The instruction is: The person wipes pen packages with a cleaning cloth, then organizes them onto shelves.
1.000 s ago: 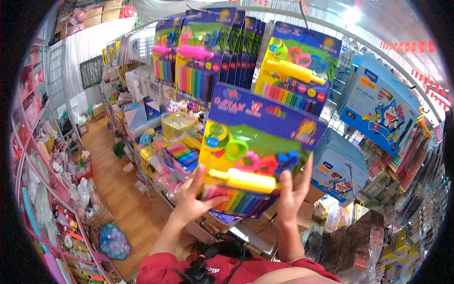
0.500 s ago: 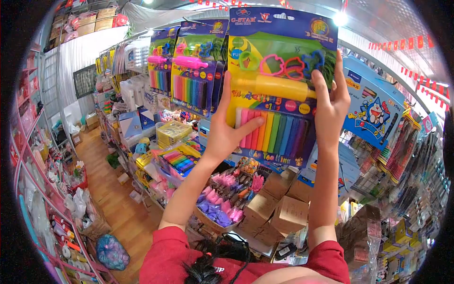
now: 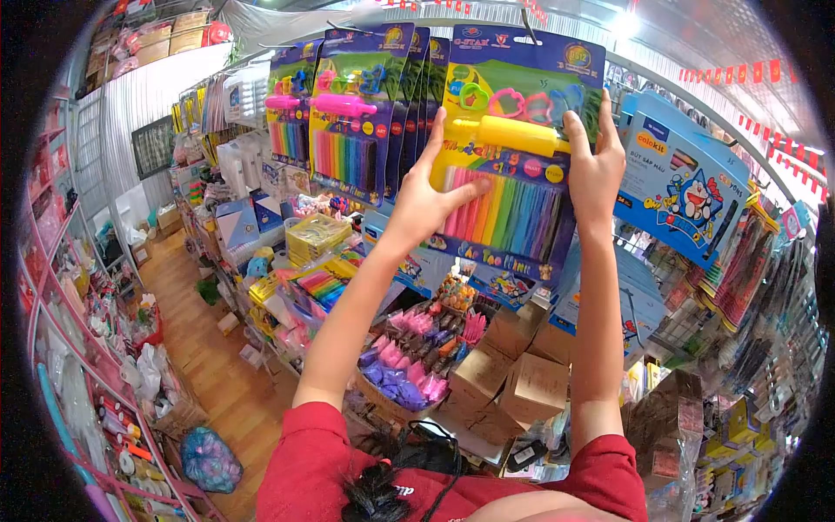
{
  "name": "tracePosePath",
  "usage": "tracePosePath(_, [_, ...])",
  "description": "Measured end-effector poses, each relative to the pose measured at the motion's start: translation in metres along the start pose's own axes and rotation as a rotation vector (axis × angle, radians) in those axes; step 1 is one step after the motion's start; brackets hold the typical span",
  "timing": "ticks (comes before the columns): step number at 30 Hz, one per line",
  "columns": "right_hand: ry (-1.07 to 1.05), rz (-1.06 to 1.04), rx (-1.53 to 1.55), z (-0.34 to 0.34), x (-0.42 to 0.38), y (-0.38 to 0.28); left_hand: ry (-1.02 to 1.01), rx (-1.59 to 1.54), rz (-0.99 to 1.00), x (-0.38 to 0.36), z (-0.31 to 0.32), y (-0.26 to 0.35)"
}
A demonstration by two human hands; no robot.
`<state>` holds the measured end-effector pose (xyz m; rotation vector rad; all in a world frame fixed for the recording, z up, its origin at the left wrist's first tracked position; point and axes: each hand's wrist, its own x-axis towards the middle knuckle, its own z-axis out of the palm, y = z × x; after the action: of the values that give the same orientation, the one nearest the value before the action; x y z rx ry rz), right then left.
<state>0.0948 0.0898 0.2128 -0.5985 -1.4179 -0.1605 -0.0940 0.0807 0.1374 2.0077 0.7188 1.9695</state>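
Here the clay set point(image 3: 513, 165) sits between left hand point(image 3: 426, 204) and right hand point(image 3: 594, 170) fingers.

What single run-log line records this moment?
left hand: grips clay pack left edge | right hand: grips right edge | pack: raised at hook, beside hung packs

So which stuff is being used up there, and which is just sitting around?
In use:
- clay pack, held up at the hook by both hands
- left hand, on its left edge
- right hand, on its right edge

Just about:
- other hanging clay packs
- blue cartoon box
- cardboard boxes
- blue bag on the floor
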Motion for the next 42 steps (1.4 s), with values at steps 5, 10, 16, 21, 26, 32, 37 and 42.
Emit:
tracePosePath(5, [-0.04,0.082,-0.231,0.004,0.008,0.004,-0.047,0.0,-0.073,0.021,0.005,-0.03])
tracePosePath(10, [-0.093,0.034,-0.591,-0.001,0.013,0.005,-0.047,0.122,-0.082,0.023,0.002,-0.027])
tracePosePath(16, [-0.252,0.177,-0.833,-0.015,-0.009,-0.016,0.059,0.394,0.025,0.017,-0.002,-0.047])
tracePosePath(21, [-0.179,0.205,-0.355,-0.054,-0.1,-0.042,0.278,0.601,0.144,-0.046,-0.029,-0.036])
tracePosePath(26, [-0.157,0.493,0.079,-0.106,-0.237,-0.017,0.362,0.709,-0.083,-0.15,-0.073,-0.076])
tracePosePath(32, [-0.388,0.87,0.16,-0.111,-0.282,-0.009,-0.047,1.494,-0.477,-0.22,-0.127,-0.183])
tracePosePath(37, [-0.32,0.821,0.164,-0.11,-0.284,-0.004,-0.559,1.496,-0.854,-0.205,-0.129,-0.179])
tracePosePath(42, [-0.352,0.881,0.164,-0.111,-0.291,-0.007,-0.628,1.326,-0.794,-0.203,-0.15,-0.194])
